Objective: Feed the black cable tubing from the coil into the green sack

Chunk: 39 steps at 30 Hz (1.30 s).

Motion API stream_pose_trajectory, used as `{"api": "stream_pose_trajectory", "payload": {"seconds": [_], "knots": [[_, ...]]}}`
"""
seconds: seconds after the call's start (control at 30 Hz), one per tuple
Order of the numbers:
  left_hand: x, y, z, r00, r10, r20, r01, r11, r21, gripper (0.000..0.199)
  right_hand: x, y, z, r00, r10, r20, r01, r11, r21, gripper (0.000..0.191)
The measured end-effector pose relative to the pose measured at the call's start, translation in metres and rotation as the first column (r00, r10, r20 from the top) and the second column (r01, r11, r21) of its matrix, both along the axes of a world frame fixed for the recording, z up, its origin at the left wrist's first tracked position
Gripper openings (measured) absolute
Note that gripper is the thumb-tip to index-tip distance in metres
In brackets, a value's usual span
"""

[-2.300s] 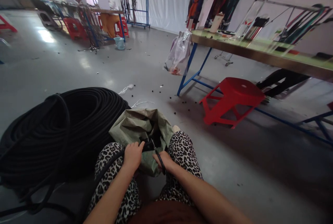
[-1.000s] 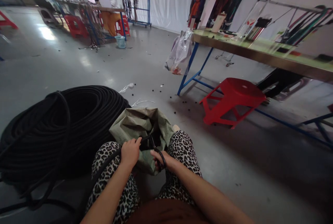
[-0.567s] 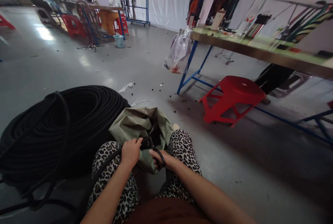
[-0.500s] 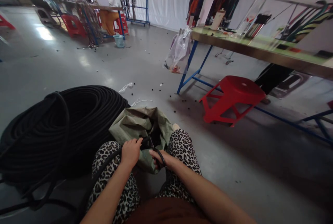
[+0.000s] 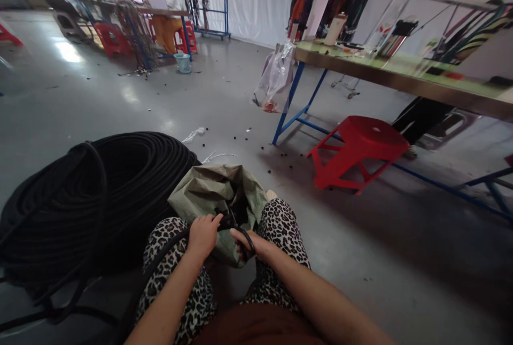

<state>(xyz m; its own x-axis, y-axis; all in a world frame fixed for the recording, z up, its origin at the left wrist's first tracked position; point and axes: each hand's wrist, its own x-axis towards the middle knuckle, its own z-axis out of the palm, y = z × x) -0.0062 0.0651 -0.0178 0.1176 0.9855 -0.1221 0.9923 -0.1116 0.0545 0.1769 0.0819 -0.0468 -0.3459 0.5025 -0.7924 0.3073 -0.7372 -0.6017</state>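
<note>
My left hand (image 5: 203, 235) is closed around a thick black cord (image 5: 172, 242), whose end pokes out past the thumb. The cord runs back over my left thigh. In my right hand (image 5: 245, 243) are black-handled scissors (image 5: 249, 238), with the fingers through the loops. Their blades reach up to the cord beside my left hand; whether they touch it is hard to make out. Below both hands a green woven sack (image 5: 196, 187) stands with its mouth folded back between my knees. Its inside is dark.
A large coil of black cord (image 5: 120, 190) lies on the floor at left. At right stand a red stool (image 5: 360, 144) and a worktable (image 5: 360, 64) with blue legs. A clear plastic bag (image 5: 274, 80) hangs from its corner. A person (image 5: 168, 18) sits at the far bench.
My left hand has shifted slightly to the right along with the cord, toward the scissors. My right hand and the sack look nearly unmoved.
</note>
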Motion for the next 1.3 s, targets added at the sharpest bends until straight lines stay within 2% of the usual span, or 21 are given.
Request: {"api": "stream_pose_trajectory", "payload": {"seconds": [0.23, 0.53, 0.83, 1.0, 1.3], "knots": [[0.0, 0.0, 0.004, 1.0, 0.007, 0.02, -0.006, 0.999, -0.044, 0.042, -0.001, 0.001, 0.006, 1.0, 0.01, 0.009, -0.01, 1.0, -0.025, 0.053], [0.0, 0.001, 0.0, 0.999, -0.036, -0.032, 0.032, 0.993, -0.111, 0.045, -0.005, 0.0, -0.002, 0.994, 0.041, 0.103, -0.043, 0.999, 0.023, 0.053], [0.008, 0.004, -0.003, 0.996, -0.045, -0.072, 0.036, 0.992, -0.119, 0.044, -0.007, -0.002, -0.009, 0.982, 0.061, 0.176, -0.072, 0.996, 0.059, 0.052], [0.01, 0.005, -0.001, 0.995, -0.052, -0.082, 0.04, 0.989, -0.141, 0.043, -0.006, -0.003, -0.006, 0.986, 0.049, 0.157, -0.053, 0.998, 0.021, 0.047], [0.011, 0.006, -0.007, 0.995, -0.077, -0.071, 0.065, 0.986, -0.155, 0.044, -0.004, -0.007, -0.004, 0.986, 0.025, 0.164, -0.032, 0.999, 0.043, 0.039]]}}
